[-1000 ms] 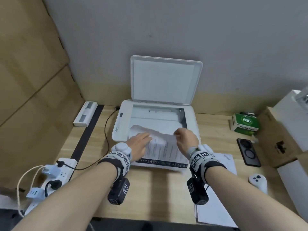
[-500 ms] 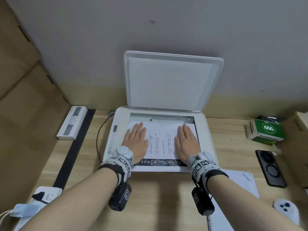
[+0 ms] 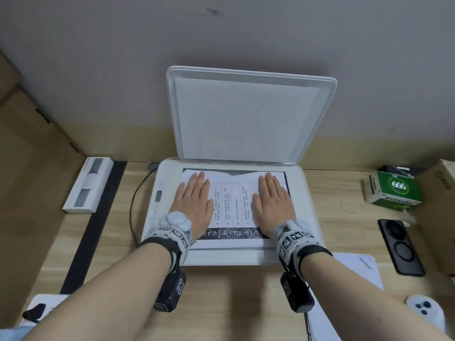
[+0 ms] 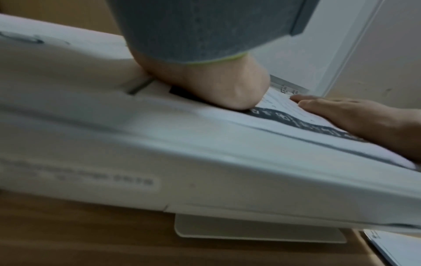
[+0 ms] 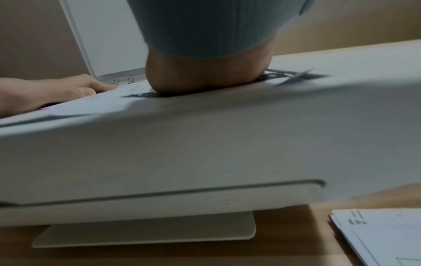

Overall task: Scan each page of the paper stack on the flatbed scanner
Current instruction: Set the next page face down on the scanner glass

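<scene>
A white flatbed scanner sits on the wooden desk with its lid raised against the wall. A printed page with columns of text and a dark band along its near edge lies on the glass. My left hand lies flat on the page's left side, fingers straight. My right hand presses flat on its right side. In the left wrist view my left palm heel rests on the page. The paper stack lies on the desk right of the scanner's front corner.
A green box and a black phone lie to the right, with a white controller near the front edge. A white bar-shaped device and a power strip sit left. A black cable runs beside the scanner.
A second ago both hands were lowering the curled page onto the glass. Now the page lies flat under both palms, which have slid a little further toward the hinge.
</scene>
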Demonstrator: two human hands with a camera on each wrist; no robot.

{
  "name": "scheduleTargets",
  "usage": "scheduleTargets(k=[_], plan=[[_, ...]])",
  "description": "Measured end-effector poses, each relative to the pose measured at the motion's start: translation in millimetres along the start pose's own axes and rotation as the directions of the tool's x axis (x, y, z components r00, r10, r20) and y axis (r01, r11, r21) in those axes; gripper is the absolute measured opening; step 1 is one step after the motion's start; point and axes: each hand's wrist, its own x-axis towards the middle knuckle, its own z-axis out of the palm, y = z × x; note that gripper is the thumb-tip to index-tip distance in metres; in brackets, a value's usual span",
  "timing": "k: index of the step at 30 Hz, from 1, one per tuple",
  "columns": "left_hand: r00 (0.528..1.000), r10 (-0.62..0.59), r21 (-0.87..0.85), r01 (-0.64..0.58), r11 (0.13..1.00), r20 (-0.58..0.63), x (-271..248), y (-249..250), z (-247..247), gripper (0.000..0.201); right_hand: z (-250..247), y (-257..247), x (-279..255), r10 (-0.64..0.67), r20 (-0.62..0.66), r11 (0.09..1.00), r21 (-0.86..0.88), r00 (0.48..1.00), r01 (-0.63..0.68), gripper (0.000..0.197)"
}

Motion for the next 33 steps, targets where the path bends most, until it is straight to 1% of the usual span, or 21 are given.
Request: scheduleTargets(k=[5,10,12,14,15,16,17,18,19,20,21,23,24,25,26,28,30,31,32,33], plan=[[1.000,0.005,-0.003,-0.005,1.000,0.003,1,1,-2,0.071,-2,-2,-5,0.043,0.000,0.999,0.002,0.999,-0.043,0.063],[0.996,0.016,-0.008,-0.015,1.000,0.087,4,2,-6,0.076,-5,-2,-5,0.042,0.020,0.999,0.010,0.999,-0.042,0.064],[0.993,0.024,-0.014,-0.023,1.000,0.113,6,0,-10,0.071,-14,0,-2,0.011,0.035,1.000,-0.014,0.999,-0.011,0.061],[0.989,0.030,-0.049,-0.024,0.999,0.142,12,0,-22,0.062,-27,3,6,-0.015,0.057,0.999,-0.041,0.998,0.018,0.052],[0.993,0.034,-0.085,-0.025,0.996,0.111,13,0,-33,0.060,-36,2,7,-0.021,0.053,0.998,-0.056,0.998,0.024,0.051],[0.998,0.043,-0.134,-0.036,0.990,0.046,20,0,-52,0.059,-50,-1,10,-0.021,0.037,0.998,-0.060,0.999,0.023,0.053],[0.998,0.060,-0.180,-0.065,0.981,-0.036,26,2,-67,0.056,-56,-2,10,-0.014,0.037,0.999,-0.048,0.999,0.016,0.057],[0.987,0.066,-0.200,-0.095,0.975,-0.144,35,3,-88,0.052,-67,-5,12,-0.019,0.012,0.999,-0.032,1.000,0.019,0.058],[0.961,0.066,-0.189,-0.120,0.975,-0.268,45,1,-111,0.047,-80,-9,14,-0.037,-0.042,0.999,-0.025,0.998,0.036,0.057],[0.929,0.050,-0.172,-0.121,0.978,-0.368,57,-1,-137,0.047,-97,-14,18,-0.060,-0.101,0.998,-0.027,0.993,0.058,0.055],[0.910,0.019,-0.166,-0.096,0.981,-0.415,67,-5,-153,0.052,-107,-17,23,-0.087,-0.142,0.996,-0.028,0.986,0.084,0.054],[0.921,-0.024,-0.128,-0.028,0.991,-0.388,83,-15,-192,0.074,-141,-27,34,-0.125,-0.256,0.992,-0.044,0.959,0.117,0.054],[0.942,-0.039,-0.095,0.007,0.995,-0.334,89,-18,-201,0.082,-153,-30,39,-0.133,-0.305,0.991,-0.042,0.943,0.126,0.056],[0.958,-0.049,-0.067,0.032,0.997,-0.284,93,-21,-211,0.085,-167,-34,44,-0.146,-0.352,0.989,-0.043,0.925,0.140,0.059],[0.965,-0.053,-0.039,0.044,0.998,-0.259,93,-22,-222,0.084,-182,-38,47,-0.168,-0.394,0.986,-0.065,0.904,0.155,0.060],[0.963,-0.024,0.009,0.027,1.000,-0.269,92,-20,-234,0.075,-200,-41,52,-0.189,-0.438,0.981,-0.114,0.879,0.155,0.065],[0.953,0.041,0.074,-0.019,0.997,-0.300,81,-16,-241,0.056,-211,-42,53,-0.205,-0.462,0.977,-0.152,0.863,0.151,0.075],[0.956,0.066,0.084,-0.044,0.996,-0.286,74,-14,-242,0.048,-215,-43,50,-0.205,-0.452,0.976,-0.166,0.868,0.144,0.077],[0.965,0.076,0.077,-0.058,0.995,-0.252,66,-12,-242,0.042,-216,-44,48,-0.208,-0.419,0.973,-0.183,0.884,0.143,0.074],[0.973,0.076,0.070,-0.062,0.996,-0.218,56,-12,-241,0.037,-214,-47,42,-0.206,-0.388,0.971,-0.193,0.898,0.140,0.067]])
